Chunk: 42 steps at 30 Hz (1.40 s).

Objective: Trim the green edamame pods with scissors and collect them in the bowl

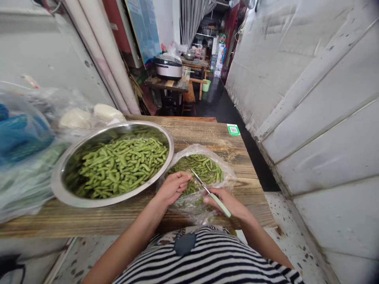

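Head view: we pinch an apparent pod (pixel 187 174) in our left hand's (pixel 174 187) closed grip; our right hand (pixel 232 202) clasps scissors (pixel 211 193), likely angled to reach it, above the bag (pixel 229 176) beside the bowl (pixel 58 178).

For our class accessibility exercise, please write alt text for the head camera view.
A left hand pinches near the tip of pale-green-handled metal scissors held by the right hand, above a clear plastic bag of green bean pods. Beside it, a wide silver metal bowl of similar pods sits on a brown wooden table.
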Each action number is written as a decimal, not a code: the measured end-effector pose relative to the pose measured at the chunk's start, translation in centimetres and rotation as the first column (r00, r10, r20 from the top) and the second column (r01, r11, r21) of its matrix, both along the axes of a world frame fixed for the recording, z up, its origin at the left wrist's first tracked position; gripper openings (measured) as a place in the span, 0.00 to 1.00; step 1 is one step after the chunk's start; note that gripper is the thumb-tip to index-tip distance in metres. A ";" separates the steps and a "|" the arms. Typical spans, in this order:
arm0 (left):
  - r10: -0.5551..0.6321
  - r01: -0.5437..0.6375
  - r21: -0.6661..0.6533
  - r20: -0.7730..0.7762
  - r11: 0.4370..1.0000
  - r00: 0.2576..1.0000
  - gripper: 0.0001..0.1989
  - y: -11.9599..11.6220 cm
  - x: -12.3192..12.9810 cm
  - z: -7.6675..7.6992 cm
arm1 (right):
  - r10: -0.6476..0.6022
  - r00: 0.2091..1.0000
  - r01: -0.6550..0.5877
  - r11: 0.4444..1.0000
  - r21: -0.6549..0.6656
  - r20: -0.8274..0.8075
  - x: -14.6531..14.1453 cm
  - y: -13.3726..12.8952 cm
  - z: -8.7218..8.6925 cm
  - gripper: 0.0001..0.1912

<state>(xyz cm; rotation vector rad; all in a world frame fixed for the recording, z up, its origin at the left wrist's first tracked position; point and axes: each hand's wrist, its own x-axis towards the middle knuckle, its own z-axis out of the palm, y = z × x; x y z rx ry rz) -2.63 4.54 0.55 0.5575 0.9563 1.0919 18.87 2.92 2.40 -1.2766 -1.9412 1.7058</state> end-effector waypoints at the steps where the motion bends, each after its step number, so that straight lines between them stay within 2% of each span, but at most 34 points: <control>1: 0.001 -0.001 -0.001 0.010 1.000 1.000 0.13 0.0 0.0 -0.1 | -0.012 1.000 0.011 1.000 -0.024 -0.010 0.0 -0.1 -0.2 0.21; 4: -0.001 0.001 0.003 0.037 1.000 0.999 0.13 -0.1 0.0 -0.2 | -0.040 0.998 0.036 0.996 -0.084 -0.047 -0.1 -0.3 -0.8 0.22; 8: -0.003 0.003 -0.001 0.043 1.000 0.999 0.12 -0.3 0.2 -0.2 | -0.047 0.996 0.039 0.994 -0.100 -0.074 -0.1 -0.3 -0.9 0.22; 12: -0.001 0.001 -0.005 0.039 1.000 0.999 0.12 -0.3 0.2 -0.1 | -0.022 0.997 0.017 0.998 -0.066 -0.075 0.0 -0.2 -0.4 0.23; 17: -0.005 0.005 -0.001 0.010 1.000 1.000 0.14 -0.5 0.5 0.1 | -0.027 1.000 0.027 1.000 -0.011 0.001 -0.2 -0.1 -0.1 0.22; 21: -0.029 0.031 0.037 -0.065 0.999 0.997 0.13 -1.8 0.6 1.7 | -0.015 1.000 0.015 1.000 -0.015 -0.022 -0.4 0.0 -0.2 0.22; 23: -0.020 0.030 0.075 -0.136 0.997 0.991 0.13 -2.3 -0.6 3.1 | -0.047 0.998 0.046 0.999 -0.022 -0.042 -0.2 0.3 -0.5 0.22; 24: 0.020 0.000 0.110 -0.188 0.994 0.982 0.13 -2.4 -1.7 4.0 | -0.071 0.996 0.070 0.997 -0.026 -0.045 0.0 0.4 -0.6 0.22; 25: 0.119 -0.075 0.172 -0.261 0.982 0.958 0.13 -2.3 -3.0 4.8 | -0.098 0.994 0.097 0.995 -0.033 -0.044 0.3 0.6 -0.8 0.22; 26: 0.263 -0.172 0.269 -0.353 0.948 0.898 0.13 -2.0 -4.5 5.7 | -0.133 0.990 0.132 0.990 -0.041 -0.038 0.7 0.7 -1.0 0.22; 27: 0.454 -0.281 0.397 -0.461 0.874 0.763 0.12 -1.7 -6.1 6.5 | -0.171 0.985 0.169 0.984 -0.055 -0.033 1.1 0.8 -1.2 0.22; 28: 0.626 -0.342 0.532 -0.571 0.775 0.531 0.11 -1.3 -7.5 7.2 | -0.210 0.977 0.207 0.976 -0.071 -0.033 1.5 0.9 -1.3 0.22; 29: 0.696 -0.311 0.623 -0.654 0.718 0.296 0.13 -1.0 -8.6 7.7 | -0.248 0.968 0.244 0.966 -0.089 -0.035 1.8 1.0 -1.4 0.22; 31: 0.727 -0.209 0.703 -0.685 0.679 0.058 0.21 -0.6 -9.3 8.2 | -0.305 0.951 0.298 0.947 -0.117 -0.050 2.5 1.1 -1.6 0.21; 32: 0.735 -0.105 0.737 -0.675 0.668 -0.066 0.24 -0.6 -8.8 8.1 | -0.324 0.944 0.316 0.941 -0.123 -0.058 2.7 1.1 -1.6 0.21; 33: 0.754 0.008 0.761 -0.640 0.648 -0.150 0.25 -0.6 -7.8 7.6 | -0.337 0.939 0.327 0.937 -0.124 -0.065 2.9 1.1 -1.7 0.21; 34: 0.776 0.140 0.765 -0.607 0.629 -0.170 0.23 -0.7 -6.3 6.8 | -0.342 0.937 0.333 0.935 -0.119 -0.071 3.0 1.0 -1.7 0.21; 35: 0.791 0.292 0.745 -0.608 0.600 -0.074 0.17 -0.7 -4.5 5.8 | -0.345 0.936 0.336 0.936 -0.109 -0.075 3.1 1.0 -1.7 0.20; 36: 0.749 0.448 0.687 -0.661 0.572 0.058 0.13 -0.6 -2.6 4.6 | -0.342 0.937 0.334 0.938 -0.097 -0.076 3.2 1.0 -1.7 0.20; 37: 0.638 0.594 0.590 -0.753 0.547 0.161 0.12 -0.4 -0.7 3.4 | -0.339 0.938 0.333 0.940 -0.081 -0.074 3.3 0.9 -1.8 0.20; 38: 0.511 0.670 0.491 -0.838 0.557 0.189 0.12 -0.1 1.0 2.1 | -0.337 0.939 0.332 0.941 -0.064 -0.071 3.3 0.8 -1.8 0.20; 40: 0.334 0.732 0.326 -0.932 0.599 0.142 0.11 1.0 3.8 -0.1 | -0.337 0.939 0.335 0.942 -0.034 -0.064 3.5 0.6 -1.8 0.20; 42: 0.232 0.744 0.212 -0.969 0.633 0.078 0.11 2.2 5.4 -1.5 | -0.333 0.942 0.332 0.943 -0.017 -0.053 3.8 0.4 -1.9 0.19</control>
